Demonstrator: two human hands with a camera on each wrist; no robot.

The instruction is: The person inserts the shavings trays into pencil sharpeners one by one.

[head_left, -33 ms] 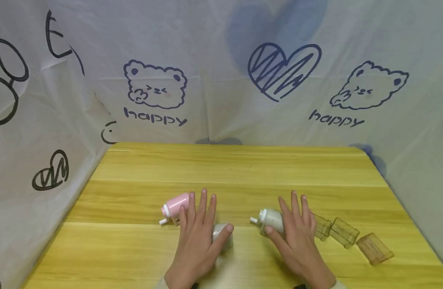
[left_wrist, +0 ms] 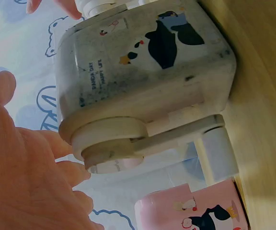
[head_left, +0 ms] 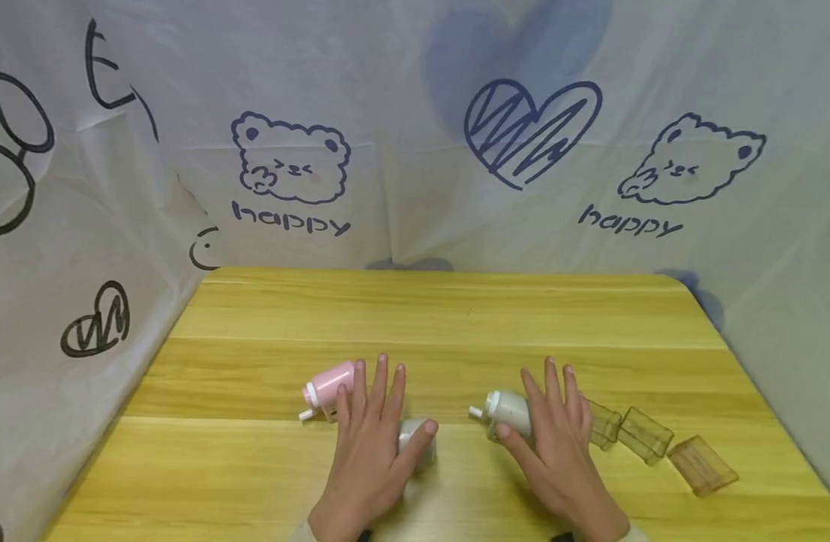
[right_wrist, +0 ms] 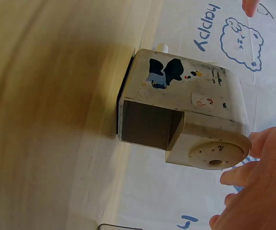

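My left hand (head_left: 369, 449), fingers spread, hovers or rests between a pink crank pencil sharpener (head_left: 332, 382) and a white one (head_left: 410, 430). Its thumb lies over part of the white sharpener; whether it touches, I cannot tell. In the left wrist view this sharpener (left_wrist: 143, 62) shows panda stickers and a crank, apart from the hand's palm. Spread fingers also mark my right hand (head_left: 562, 444), beside a second white sharpener (head_left: 512, 410) with its crank pointing left. In the right wrist view that sharpener (right_wrist: 195, 91) has an open drawer slot, and the fingers sit near its round pencil-hole end.
Three clear tinted drawers lie right of the right hand: one partly behind the fingers (head_left: 606, 425), a middle one (head_left: 646, 435) and an orange-brown one (head_left: 703, 465). White cloth with drawings (head_left: 415, 188) hangs behind the yellow wooden table (head_left: 442, 316).
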